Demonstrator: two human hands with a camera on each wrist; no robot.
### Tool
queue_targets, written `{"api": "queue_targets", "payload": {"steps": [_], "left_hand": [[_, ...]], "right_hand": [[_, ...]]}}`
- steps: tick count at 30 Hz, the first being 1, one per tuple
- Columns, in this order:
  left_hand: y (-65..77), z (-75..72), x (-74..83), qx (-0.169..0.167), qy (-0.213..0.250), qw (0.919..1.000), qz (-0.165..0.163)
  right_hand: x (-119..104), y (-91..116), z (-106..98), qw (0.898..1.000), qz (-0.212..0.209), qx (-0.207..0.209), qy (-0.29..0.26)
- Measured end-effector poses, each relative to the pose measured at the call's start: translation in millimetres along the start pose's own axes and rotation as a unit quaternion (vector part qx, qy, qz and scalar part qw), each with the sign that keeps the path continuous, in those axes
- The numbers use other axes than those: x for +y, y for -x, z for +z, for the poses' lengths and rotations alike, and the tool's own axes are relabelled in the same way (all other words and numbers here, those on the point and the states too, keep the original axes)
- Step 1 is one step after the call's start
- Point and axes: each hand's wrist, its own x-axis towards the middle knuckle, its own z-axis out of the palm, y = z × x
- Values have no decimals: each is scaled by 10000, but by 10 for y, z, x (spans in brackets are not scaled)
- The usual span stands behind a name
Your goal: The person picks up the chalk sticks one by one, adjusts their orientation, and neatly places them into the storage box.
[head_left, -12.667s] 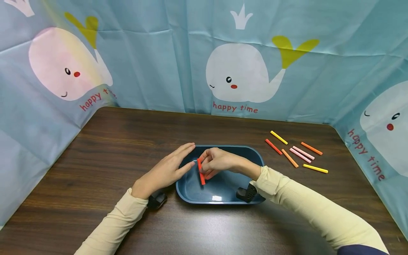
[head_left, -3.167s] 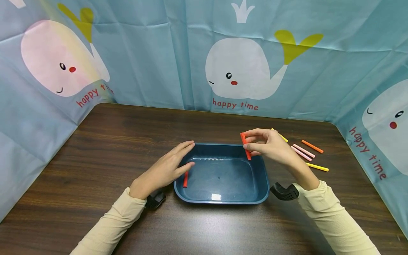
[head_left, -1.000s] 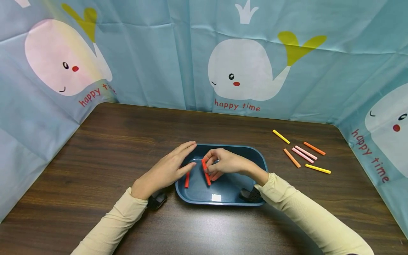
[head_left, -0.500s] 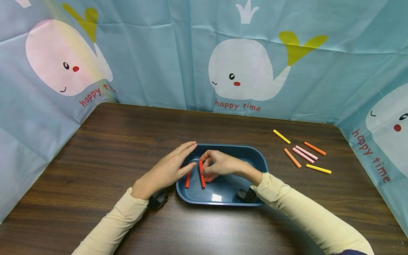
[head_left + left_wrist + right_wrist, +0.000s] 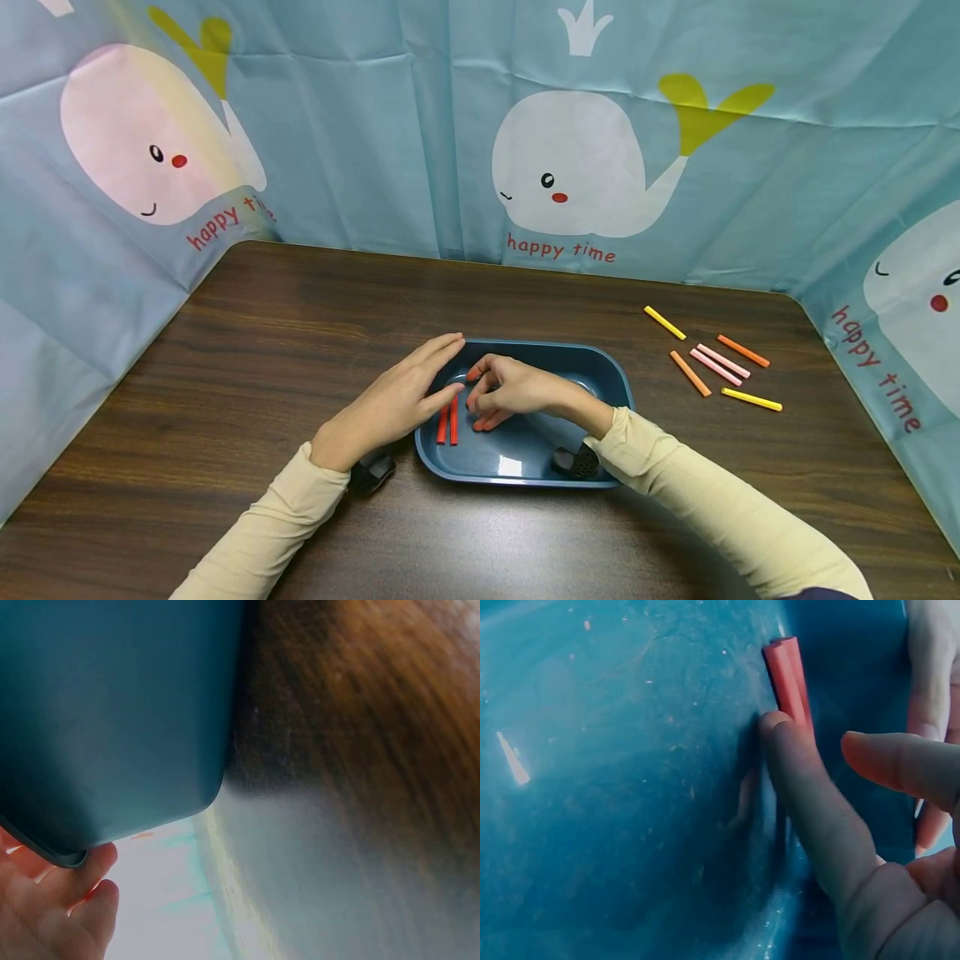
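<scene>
Two slim red sticks lie side by side at the left end of a dark blue tray: the left stick point(image 5: 441, 428) and the right stick point(image 5: 453, 427). My right hand point(image 5: 517, 390) is just right of them inside the tray point(image 5: 517, 481), fingers loosely bent, with nothing in its grasp. In the right wrist view, one fingertip point(image 5: 780, 727) is right at the red sticks point(image 5: 786, 675), and the thumb stands apart. My left hand point(image 5: 390, 408) rests at the tray's left end, fingers extended at the rim. It covers the far ends of the sticks.
On the table's right side lie several more sticks: a yellow stick point(image 5: 664, 322) farthest back, an orange stick point(image 5: 743, 351), two pink sticks side by side point(image 5: 720, 364), a light orange stick point(image 5: 690, 373) and another yellow stick point(image 5: 752, 400). A whale-print curtain point(image 5: 420, 150) borders the table.
My right hand brought a second red stick from the right-hand group into the tray, moved it left beside the first, and let go of it. My left hand has stayed at the rim.
</scene>
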Motion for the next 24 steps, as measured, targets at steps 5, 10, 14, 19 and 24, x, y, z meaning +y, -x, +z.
{"api": "queue_targets", "payload": {"steps": [5, 10, 14, 19, 24], "left_hand": [[-2, 2, 7, -19, 11, 10000, 5], [0, -10, 17, -32, 9, 10000, -15], [5, -15, 22, -38, 6, 10000, -44], [5, -3, 15, -14, 5, 10000, -49], [-2, 8, 19, -14, 17, 10000, -61]], "right_hand": [[-36, 74, -27, 9993, -38, 92, 347], [-79, 225, -119, 9941, -361, 221, 1003], [-87, 348, -191, 9886, -690, 343, 1296], [-72, 468, -259, 9870, -899, 466, 1247], [-42, 572, -311, 9868, -980, 671, 1102]]}}
